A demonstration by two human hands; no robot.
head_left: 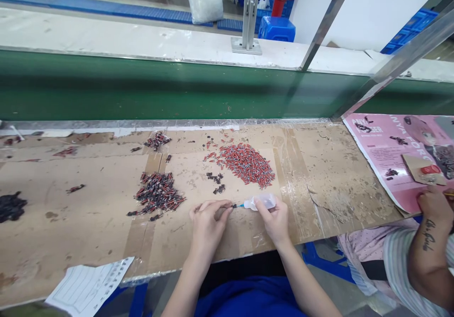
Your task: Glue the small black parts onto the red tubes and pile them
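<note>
My right hand (275, 218) is closed round a small clear squeeze bottle (262, 202) with a thin blue needle tip (240, 206) that points left. Between the thumb and fingers of my left hand (210, 220) is a small black part (234, 206), right at the needle tip. Whether the tip touches it or goes into it, I cannot tell. Beyond my hands lies a heap of small red pieces with silvery ends (246, 163). A few black parts (217, 180) sit just left of that heap. Farther left is a pile of joined black-and-red pieces (158, 192).
Cardboard (95, 232) covers the bench, with a green conveyor belt (159, 88) behind it. Black parts (12, 207) are piled at the far left, above a paper sheet (88, 286) on the front edge. At right, a co-worker's arm (431, 241) rests by a pink poster (386, 151).
</note>
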